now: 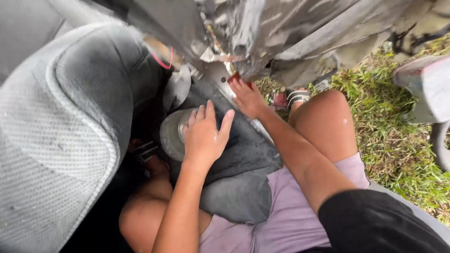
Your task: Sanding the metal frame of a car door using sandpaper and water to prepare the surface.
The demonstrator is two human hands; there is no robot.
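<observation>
Nearest: black sleeve [375,225] at the lower right, then lilac shorts [286,206] over bent knees.
Left hand: left hand [204,133] lies flat, fingers spread and open, palm down on a round grey metal disc [172,133]; it grips nothing.
Right hand: right hand [247,96] reaches further in, fingers stretched and pressed to the metal sill [222,84]; something small and red shows at the fingertips, and whether they pinch it I cannot tell.
Disc: sits tilted on the dark floor mat [243,145], just beside the seat, partly hidden under the left palm.
Surface: dark mat sloping toward the door opening, wrinkled and worn, running under both forearms.
Seat: grey fabric car seat [61,131] fills the left side, close against the disc and the left knee.
Above: crumpled grey body panel [281,33] hangs over the sill, with a thin red wire [164,62] near its left end.
Edges: sill forms the boundary between mat and outside; tight gap between seat and panel.
Open room: grass [393,140] to the right, with a sandalled foot [295,97] on it.
</observation>
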